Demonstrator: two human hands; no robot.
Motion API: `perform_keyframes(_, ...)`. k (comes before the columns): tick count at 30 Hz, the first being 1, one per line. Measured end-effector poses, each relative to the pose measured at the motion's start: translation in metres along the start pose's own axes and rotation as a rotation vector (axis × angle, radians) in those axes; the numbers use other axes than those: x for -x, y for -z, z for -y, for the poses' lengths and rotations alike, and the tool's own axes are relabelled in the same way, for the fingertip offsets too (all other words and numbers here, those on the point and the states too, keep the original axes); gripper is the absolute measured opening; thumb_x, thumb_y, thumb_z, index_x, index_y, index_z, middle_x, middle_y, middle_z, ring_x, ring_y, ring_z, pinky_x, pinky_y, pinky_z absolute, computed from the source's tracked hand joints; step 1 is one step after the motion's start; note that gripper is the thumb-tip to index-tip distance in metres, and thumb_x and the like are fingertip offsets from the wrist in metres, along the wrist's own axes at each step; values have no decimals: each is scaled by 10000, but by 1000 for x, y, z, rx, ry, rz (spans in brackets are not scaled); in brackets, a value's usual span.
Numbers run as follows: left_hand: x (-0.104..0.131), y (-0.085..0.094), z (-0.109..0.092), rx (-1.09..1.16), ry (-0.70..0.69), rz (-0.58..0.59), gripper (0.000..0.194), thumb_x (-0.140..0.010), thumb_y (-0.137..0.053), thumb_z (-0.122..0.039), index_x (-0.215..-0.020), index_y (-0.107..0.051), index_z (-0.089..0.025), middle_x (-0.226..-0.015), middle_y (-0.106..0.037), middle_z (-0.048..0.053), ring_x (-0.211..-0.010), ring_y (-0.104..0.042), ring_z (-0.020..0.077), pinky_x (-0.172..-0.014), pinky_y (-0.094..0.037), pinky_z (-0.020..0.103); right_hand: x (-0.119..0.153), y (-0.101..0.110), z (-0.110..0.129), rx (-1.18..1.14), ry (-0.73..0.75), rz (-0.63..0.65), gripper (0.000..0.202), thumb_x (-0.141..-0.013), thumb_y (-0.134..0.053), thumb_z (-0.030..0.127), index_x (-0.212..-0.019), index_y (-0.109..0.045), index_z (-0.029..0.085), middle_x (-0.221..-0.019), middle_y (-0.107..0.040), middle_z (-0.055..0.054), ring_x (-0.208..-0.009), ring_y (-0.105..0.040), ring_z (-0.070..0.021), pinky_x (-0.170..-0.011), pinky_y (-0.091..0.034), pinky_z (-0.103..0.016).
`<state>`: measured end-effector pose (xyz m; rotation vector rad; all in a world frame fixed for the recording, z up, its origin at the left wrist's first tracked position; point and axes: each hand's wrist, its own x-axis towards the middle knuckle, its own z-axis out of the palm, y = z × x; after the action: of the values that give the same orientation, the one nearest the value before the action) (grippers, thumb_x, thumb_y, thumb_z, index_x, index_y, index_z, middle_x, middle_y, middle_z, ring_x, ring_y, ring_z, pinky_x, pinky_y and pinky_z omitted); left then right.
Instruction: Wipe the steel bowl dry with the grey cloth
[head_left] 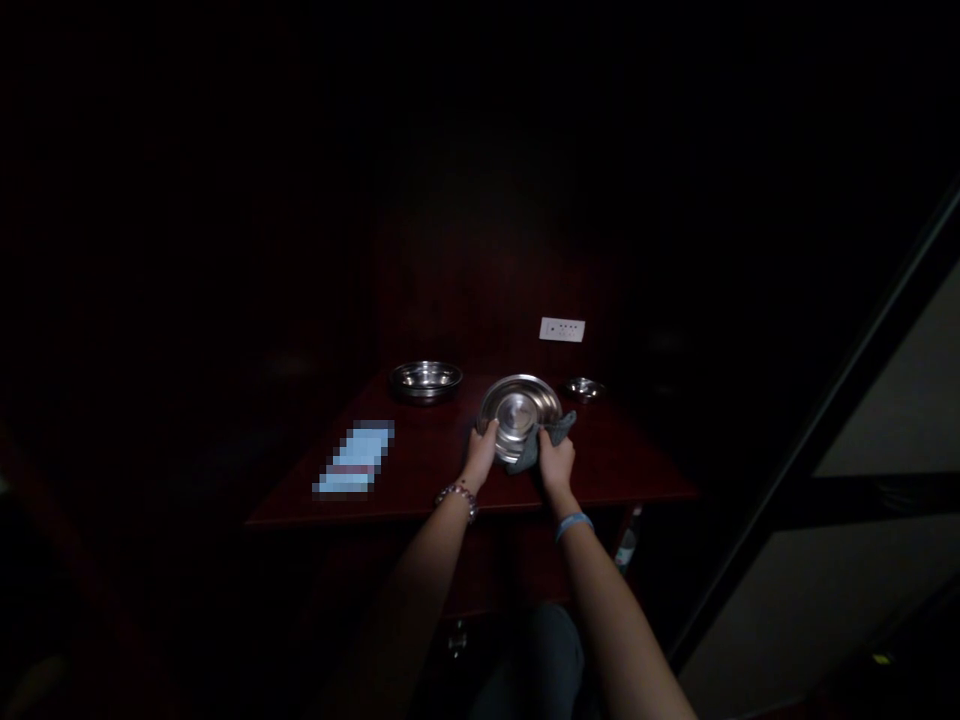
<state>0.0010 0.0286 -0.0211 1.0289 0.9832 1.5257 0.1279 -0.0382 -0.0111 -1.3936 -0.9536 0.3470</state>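
A shiny round metal bowl (517, 408) is tilted up above the dark red table, its inside facing me. My left hand (481, 452) grips its lower left rim, thumb over the edge. On the lower right side, my right hand (556, 460) is closed around a grey cloth (527, 452) pressed against the bowl's rim. Part of the cloth sticks out above the right fingers. Behind and to the left sit stacked metal bowls (426, 378). A smaller metal bowl (584, 389) rests at the back right.
The dark red table (420, 470) carries a blurred-out light blue rectangle (356, 458) on its left. A white socket panel (562, 330) is on the back wall. Below the table's right edge stands a bottle (628, 545). The surroundings are very dark.
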Motion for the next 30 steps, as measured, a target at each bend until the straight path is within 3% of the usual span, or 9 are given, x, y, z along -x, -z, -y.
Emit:
perform_keyframes(3,6,0,-8,-28,58,-61,437,-844,-710,-431,-1139,-654,-113,-1194,-721,177,-1187,-660,295,-1051,-483,383,-1,-1,-3,29,15,-32,321,-884,-559,382,-903,-764,135,-963,-796,-171,-928,-771,-290,-775,-568,-300)
perform_keyframes(6,12,2,-16,-43,75,-33,495,-861,-683,-506,-1154,-661,-107,-1226,-720,170,-1177,-666,295,-1020,-509,362,-3,-2,-7,44,7,-35,336,-894,-556,393,-920,-763,129,-969,-792,-185,-927,-773,-304,-774,-569,-315)
perform_keyframes(11,17,6,-20,-48,12,136,528,-889,-615,-582,-1181,-681,-147,-1335,-679,154,-1286,-611,275,-1123,-444,374,-5,-1,-11,89,-18,-46,402,-918,-532,456,-939,-763,128,-981,-788,-202,-945,-770,-318,-793,-570,-335)
perform_keyframes(15,19,3,-19,1,-147,320,547,-889,-652,-457,-1346,-584,-162,-1446,-602,138,-1347,-562,250,-1170,-391,358,-7,0,-14,81,-33,-74,459,-929,-501,487,-994,-758,112,-1013,-783,-209,-986,-764,-311,-805,-574,-328)
perform_keyframes(18,17,-1,-12,-66,-226,342,684,-820,-729,-346,-1430,-488,-155,-1479,-564,159,-1373,-533,257,-1197,-354,387,-8,-1,-17,37,-37,-84,466,-925,-500,495,-988,-760,113,-1019,-784,-208,-995,-762,-314,-808,-573,-327)
perform_keyframes(22,10,-2,-2,-188,-254,387,552,-791,-728,-289,-1300,-607,-111,-1411,-612,192,-1394,-506,314,-1215,-320,438,-9,-3,-21,-1,-19,-58,433,-904,-531,495,-938,-769,135,-1008,-788,-197,-988,-763,-321,-835,-563,-342)
perform_keyframes(26,6,0,1,-174,-244,321,409,-805,-692,-255,-1185,-680,-103,-1320,-667,190,-1362,-534,342,-1196,-348,420,-8,-6,-19,-65,6,-77,443,-885,-560,518,-947,-764,130,-1021,-787,-193,-1002,-756,-319,-863,-552,-349)
perform_keyframes(30,4,2,-3,-147,-174,213,401,-859,-601,-233,-1245,-625,-126,-1334,-660,162,-1331,-560,282,-1187,-362,424,-6,-7,-16,-151,10,-119,477,-860,-611,536,-1060,-733,120,-1087,-777,-180,-1043,-740,-299,-927,-535,-357)
